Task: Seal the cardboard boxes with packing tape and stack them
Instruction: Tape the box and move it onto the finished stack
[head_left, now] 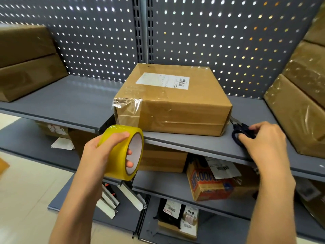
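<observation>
Nearest to the camera, the left hand (103, 152) makes its grip around the yellow tape roll (123, 152), thumb on the outside and fingers curled inside the core. Just above and right of this grip, the cardboard box (172, 101) sits on the grey shelf (193, 143), with clear tape on its near left corner. Further right, the right hand (263, 140) closes its fingers on the dark scissors (241, 131), which lie on the shelf just beside the box.

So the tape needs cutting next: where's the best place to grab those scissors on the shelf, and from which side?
By the dark handle loops, from above on the near side. The scissors lie flat on the shelf with blades pointing back toward the cardboard box, loops nearest the edge. The right hand already rests on them there.
</observation>
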### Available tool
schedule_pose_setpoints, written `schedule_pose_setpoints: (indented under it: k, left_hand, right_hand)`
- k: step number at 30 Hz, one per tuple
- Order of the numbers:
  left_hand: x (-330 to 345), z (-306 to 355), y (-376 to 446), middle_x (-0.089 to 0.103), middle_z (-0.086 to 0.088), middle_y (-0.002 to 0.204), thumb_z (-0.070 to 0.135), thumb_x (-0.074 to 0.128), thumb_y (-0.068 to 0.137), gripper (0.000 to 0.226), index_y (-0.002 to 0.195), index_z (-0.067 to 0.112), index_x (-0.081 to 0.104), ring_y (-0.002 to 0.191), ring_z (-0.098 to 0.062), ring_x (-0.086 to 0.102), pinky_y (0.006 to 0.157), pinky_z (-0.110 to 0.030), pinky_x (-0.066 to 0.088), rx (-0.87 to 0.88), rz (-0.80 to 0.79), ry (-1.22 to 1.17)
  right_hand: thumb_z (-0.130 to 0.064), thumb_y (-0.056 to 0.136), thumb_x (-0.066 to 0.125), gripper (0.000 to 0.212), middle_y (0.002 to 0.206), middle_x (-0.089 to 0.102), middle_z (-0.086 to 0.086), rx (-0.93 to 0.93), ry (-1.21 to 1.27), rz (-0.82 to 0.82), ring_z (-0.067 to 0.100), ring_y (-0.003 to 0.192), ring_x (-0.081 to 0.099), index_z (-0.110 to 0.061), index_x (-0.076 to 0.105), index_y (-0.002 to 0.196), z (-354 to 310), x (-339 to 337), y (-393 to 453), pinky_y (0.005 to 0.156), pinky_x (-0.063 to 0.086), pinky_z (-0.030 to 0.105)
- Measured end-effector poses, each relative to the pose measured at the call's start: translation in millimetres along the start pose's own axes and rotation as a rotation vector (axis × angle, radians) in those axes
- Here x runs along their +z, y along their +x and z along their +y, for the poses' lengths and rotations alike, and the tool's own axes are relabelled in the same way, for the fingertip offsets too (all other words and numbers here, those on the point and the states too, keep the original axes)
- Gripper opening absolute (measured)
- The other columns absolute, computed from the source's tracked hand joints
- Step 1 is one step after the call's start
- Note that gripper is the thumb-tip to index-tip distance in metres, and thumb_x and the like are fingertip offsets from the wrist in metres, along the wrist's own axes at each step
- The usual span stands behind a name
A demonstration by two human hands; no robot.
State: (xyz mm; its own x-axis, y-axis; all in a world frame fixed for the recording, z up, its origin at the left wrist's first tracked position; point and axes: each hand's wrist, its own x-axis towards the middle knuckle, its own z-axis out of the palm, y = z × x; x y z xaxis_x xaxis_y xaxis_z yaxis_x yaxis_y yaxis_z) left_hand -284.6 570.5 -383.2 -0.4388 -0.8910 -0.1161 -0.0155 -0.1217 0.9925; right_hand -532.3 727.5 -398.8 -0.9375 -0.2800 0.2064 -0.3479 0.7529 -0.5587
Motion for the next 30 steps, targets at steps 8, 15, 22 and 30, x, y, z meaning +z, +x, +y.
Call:
schedule_pose_setpoints:
  k: [8, 15, 22, 30]
  left_hand:
    - [1.2, -2.1, -2.6, 0.064, -0.004, 0.056, 0.024, 0.06, 0.084, 0.019, 0.081, 0.006, 0.063, 0.039, -0.018, 0.058, 0.041, -0.023, 0.052, 0.016, 0.015, 0.001]
    - [2.2, -1.6, -3.9, 0.064, -0.003, 0.056, 0.031, 0.062, 0.072, 0.027, 0.083, 0.006, 0.063, 0.039, -0.017, 0.058, 0.041, -0.022, 0.051, 0.015, 0.004, -0.002]
    - [3.2, -1.3, -4.8, 0.063, -0.001, 0.054, 0.025, 0.061, 0.082, 0.02, 0.081, 0.005, 0.062, 0.038, -0.015, 0.058, 0.04, -0.02, 0.049, 0.013, 0.011, 0.012]
    - [7.4, 3.5, -10.8, 0.06, 0.004, 0.046, 0.019, 0.059, 0.087, 0.014, 0.079, 0.007, 0.06, 0.036, -0.007, 0.056, 0.034, -0.015, 0.041, 0.015, 0.024, -0.006]
  right_hand:
    - [-0.019, 0.091, 0.064, 0.033, 0.115, 0.056, 0.028, 0.038, 0.023, 0.082, 0.042, 0.109, 0.049, 0.007, 0.06, 0.111, 0.0, 6.4, -3.6, 0.086, 0.041, 0.044]
    - [-0.03, 0.097, 0.051, 0.024, 0.104, 0.057, 0.001, -0.106, 0.412, 0.145, 0.023, 0.104, 0.052, -0.013, 0.05, 0.114, -7.8, -14.7, -15.7, 0.08, 0.038, 0.032]
    - [-0.025, 0.075, 0.077, 0.028, 0.083, 0.062, -0.018, -0.395, 0.666, -0.084, -0.006, 0.075, 0.061, -0.035, 0.054, 0.087, -53.2, -16.2, -45.2, 0.068, 0.047, 0.009]
    - [-0.039, 0.071, 0.081, 0.041, 0.083, 0.062, -0.013, -0.482, 0.49, -0.458, -0.006, 0.071, 0.057, -0.026, 0.051, 0.096, -68.2, 5.6, -63.6, 0.058, 0.044, 0.009]
